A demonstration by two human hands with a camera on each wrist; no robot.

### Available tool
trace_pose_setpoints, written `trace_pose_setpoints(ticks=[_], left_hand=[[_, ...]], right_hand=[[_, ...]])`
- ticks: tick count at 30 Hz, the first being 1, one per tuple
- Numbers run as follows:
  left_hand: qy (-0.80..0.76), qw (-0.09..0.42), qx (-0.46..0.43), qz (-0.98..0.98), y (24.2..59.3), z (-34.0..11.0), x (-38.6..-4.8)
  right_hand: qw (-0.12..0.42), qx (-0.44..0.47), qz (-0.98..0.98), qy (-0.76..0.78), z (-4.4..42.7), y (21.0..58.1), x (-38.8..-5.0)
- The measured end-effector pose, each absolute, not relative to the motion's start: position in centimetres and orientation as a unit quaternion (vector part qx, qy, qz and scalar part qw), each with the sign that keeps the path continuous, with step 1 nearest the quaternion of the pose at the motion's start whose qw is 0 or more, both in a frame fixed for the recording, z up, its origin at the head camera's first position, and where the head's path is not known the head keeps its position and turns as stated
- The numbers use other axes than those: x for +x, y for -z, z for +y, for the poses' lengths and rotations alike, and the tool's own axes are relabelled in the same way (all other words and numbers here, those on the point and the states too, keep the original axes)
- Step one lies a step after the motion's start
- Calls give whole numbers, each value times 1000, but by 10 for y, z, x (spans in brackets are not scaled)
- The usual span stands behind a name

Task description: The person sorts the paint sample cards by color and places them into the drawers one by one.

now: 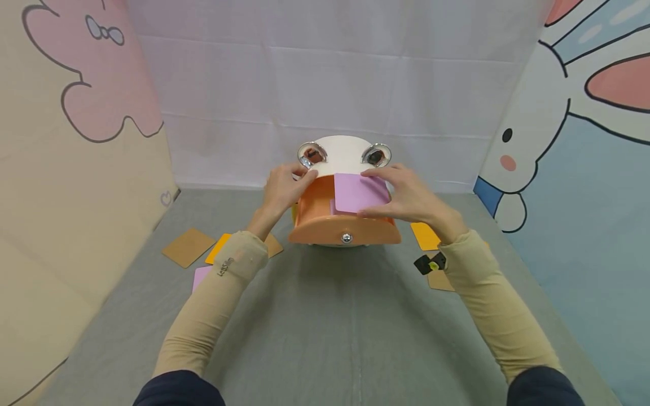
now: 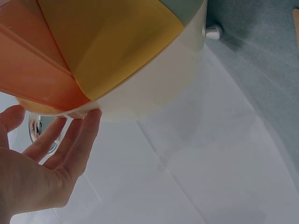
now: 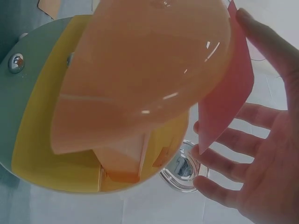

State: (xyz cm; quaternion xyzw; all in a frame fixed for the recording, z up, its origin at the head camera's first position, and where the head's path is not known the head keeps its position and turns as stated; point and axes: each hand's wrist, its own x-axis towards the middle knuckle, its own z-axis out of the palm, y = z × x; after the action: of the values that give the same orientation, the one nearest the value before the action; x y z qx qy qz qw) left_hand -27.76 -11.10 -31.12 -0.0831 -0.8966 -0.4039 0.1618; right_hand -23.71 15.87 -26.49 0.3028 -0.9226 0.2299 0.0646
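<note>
Dark sleeves (image 1: 178,389), two, at 7 and 4 o'clock of the head view; tan oversleeves (image 1: 203,321) run on to the wrists.
Tabletop (image 1: 304,327), covered in grey cloth, seam down the middle.
Container (image 1: 342,151), white, rounded, two chrome rings on top; orange drawer (image 1: 325,230) with a round knob, facing 6 o'clock.
Lilac card (image 1: 358,193), one, at the container's mouth, pinched by thumb and fingers of the right hand (image 1: 410,194) at 3 o'clock.
Left hand (image 1: 282,189), at 9 o'clock, grip loose, fingertips touching the container's rim.
Loose cards, on the cloth: brown (image 1: 188,248), orange and lilac around 8 o'clock; orange (image 1: 425,237) and brown around 4.
White sheet (image 1: 345,84), creased, hung at 12 o'clock.
Cream panel (image 1: 61,197), pink cartoon at 10 o'clock.
Blue panel (image 1: 589,225), white rabbit at 2 o'clock.
</note>
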Motion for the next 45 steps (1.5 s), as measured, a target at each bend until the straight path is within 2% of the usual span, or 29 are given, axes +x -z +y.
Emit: trace_pose_setpoints(ticks=[26, 30, 38, 45], left_hand=[[408, 161, -80, -895, 310, -108, -276], [406, 162, -81, -896, 311, -109, -276], [410, 167, -86, -893, 309, -109, -271], [417, 147, -104, -891, 310, -116, -266]], right_hand=[[59, 333, -912, -231, 154, 265, -241], [56, 307, -910, -273, 157, 268, -244], [114, 211, -902, -358, 175, 289, -259], [85, 165, -906, -380, 186, 305, -271]])
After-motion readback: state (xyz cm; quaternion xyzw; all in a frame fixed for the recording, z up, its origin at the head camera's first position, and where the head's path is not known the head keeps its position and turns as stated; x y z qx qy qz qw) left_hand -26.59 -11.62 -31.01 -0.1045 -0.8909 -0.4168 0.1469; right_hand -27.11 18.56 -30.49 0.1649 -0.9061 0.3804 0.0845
